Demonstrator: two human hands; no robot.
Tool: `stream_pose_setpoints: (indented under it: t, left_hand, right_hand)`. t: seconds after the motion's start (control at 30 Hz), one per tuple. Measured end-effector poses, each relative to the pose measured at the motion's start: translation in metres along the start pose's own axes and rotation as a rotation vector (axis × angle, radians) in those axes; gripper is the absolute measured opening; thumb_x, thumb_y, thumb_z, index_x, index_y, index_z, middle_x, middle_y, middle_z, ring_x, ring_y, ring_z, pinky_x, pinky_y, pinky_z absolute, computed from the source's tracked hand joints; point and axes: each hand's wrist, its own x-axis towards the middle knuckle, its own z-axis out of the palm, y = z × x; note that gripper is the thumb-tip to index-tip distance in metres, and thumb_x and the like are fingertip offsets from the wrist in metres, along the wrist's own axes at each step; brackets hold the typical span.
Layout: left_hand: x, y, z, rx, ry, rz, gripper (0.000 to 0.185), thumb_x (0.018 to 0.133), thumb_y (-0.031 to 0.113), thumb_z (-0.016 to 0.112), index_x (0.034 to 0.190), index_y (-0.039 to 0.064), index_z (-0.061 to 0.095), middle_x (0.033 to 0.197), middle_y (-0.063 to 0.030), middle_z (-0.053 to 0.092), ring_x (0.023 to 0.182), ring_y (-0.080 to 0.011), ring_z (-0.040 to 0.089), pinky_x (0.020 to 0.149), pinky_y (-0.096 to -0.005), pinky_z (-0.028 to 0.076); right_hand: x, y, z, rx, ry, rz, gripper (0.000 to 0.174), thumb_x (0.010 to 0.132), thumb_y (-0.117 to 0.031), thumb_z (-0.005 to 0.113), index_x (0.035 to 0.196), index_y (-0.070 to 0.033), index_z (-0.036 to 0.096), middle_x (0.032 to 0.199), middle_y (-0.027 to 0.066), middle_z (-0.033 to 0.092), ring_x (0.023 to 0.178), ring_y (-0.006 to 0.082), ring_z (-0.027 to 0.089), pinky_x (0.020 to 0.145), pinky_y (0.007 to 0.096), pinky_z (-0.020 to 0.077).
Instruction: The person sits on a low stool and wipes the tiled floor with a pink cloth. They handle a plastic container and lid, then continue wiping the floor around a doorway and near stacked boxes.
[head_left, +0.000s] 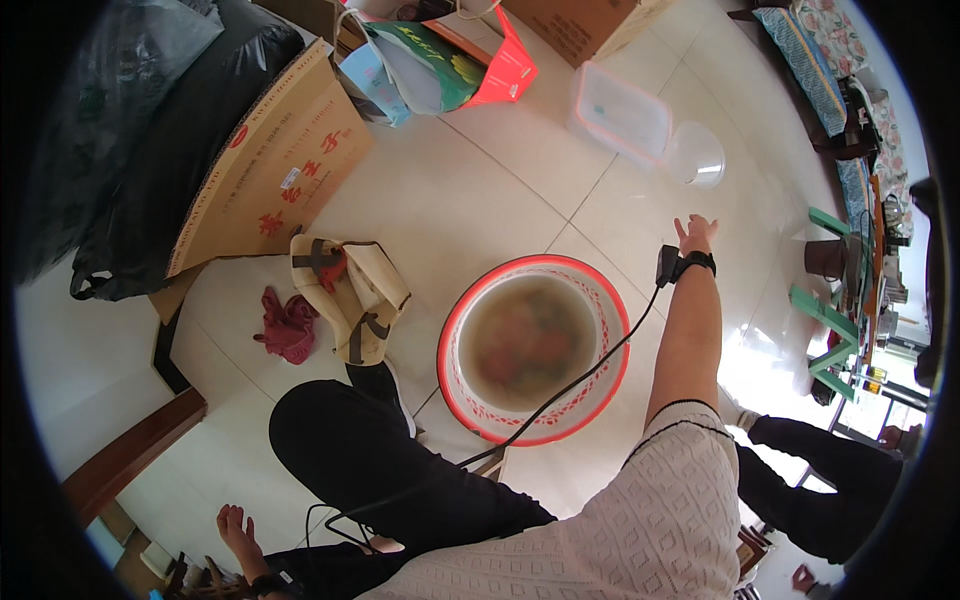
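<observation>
My right hand is stretched out over the tiled floor with its fingers spread and nothing in it. A black wristband with a small box and a cable is on that wrist. Beyond the fingers are a round clear plastic container and a rectangular clear plastic container with a pink rim. A red-rimmed enamel basin stands before my knees, holding murky water with reddish and greenish things under the surface, too blurred to name. My left hand is at the lower left, away from the basin, with loosely bent fingers and nothing in it.
A beige cloth carrier and a dark red cloth lie left of the basin. Cardboard boxes, black plastic bags and paper gift bags stand beyond. A person in black trousers is at the right, near green-legged furniture.
</observation>
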Motion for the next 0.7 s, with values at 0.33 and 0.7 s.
stream_pose_setpoints:
  t: [0.33,0.7]
  left_hand:
    - [-0.007,-0.002,-0.014,-0.038,-0.098,0.124,0.032,0.111,0.033,0.07,0.139,0.019,0.064,0.138,-0.0018,0.07,0.135,-0.0192,0.065,0.108,-0.0424,0.052]
    - [0.064,-0.03,-0.021,-0.223,-0.023,0.201,0.012,0.11,0.024,0.069,0.112,0.012,0.067,0.106,-0.0032,0.075,0.099,-0.0166,0.072,0.083,-0.0367,0.058]
  right_hand:
    - [-0.037,0.062,-0.106,-0.121,0.147,0.17,0.092,0.103,0.008,0.061,0.177,-0.018,0.013,0.161,0.0226,0.048,0.141,0.0391,0.054,0.096,0.0558,0.0722]
    - [-0.154,0.002,-0.077,0.053,-0.596,-0.092,0.045,0.11,-0.01,0.059,0.154,-0.005,0.054,0.142,0.0188,0.065,0.134,0.0343,0.062,0.125,0.0549,0.0514]
